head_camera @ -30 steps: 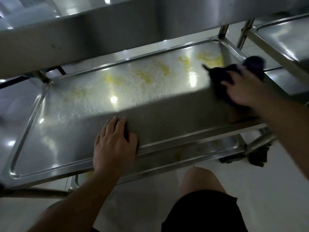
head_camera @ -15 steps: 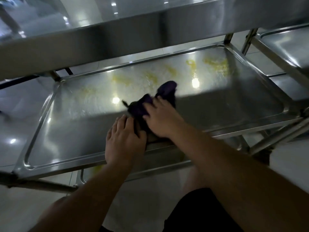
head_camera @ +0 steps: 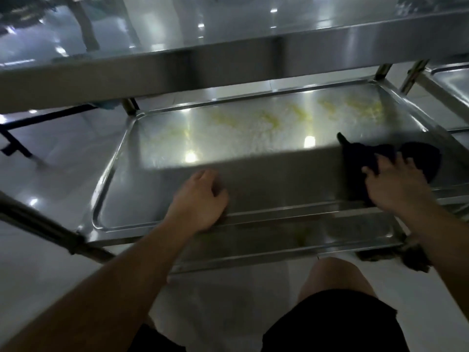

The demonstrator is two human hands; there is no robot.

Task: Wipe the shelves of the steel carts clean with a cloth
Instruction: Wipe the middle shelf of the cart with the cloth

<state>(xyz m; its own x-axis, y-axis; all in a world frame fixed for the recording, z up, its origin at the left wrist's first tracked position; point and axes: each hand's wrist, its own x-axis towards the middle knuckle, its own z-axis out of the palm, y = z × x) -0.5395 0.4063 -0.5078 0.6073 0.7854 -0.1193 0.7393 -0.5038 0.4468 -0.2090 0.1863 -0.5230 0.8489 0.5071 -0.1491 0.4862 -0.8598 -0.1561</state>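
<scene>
Middle shelf [head_camera: 162,138], steel: yellow smears [head_camera: 365,109] at 1 o'clock being left unwiped. Cloth [head_camera: 360,156] being swept back to 3 o'clock, pressed under spread right hand [head_camera: 396,184]; near strip being covered. Left hand [head_camera: 200,199], fingers curled, being braced on front rim.

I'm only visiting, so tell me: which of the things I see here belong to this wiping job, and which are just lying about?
Part of the job:
- dark purple cloth, pressed under the right hand
- yellow-smeared middle steel shelf
- left hand, resting on that shelf's front edge
- steel top shelf and lower shelf

Just lying about:
- neighbouring steel cart on the right
- dark rag by the lower shelf's corner
</scene>
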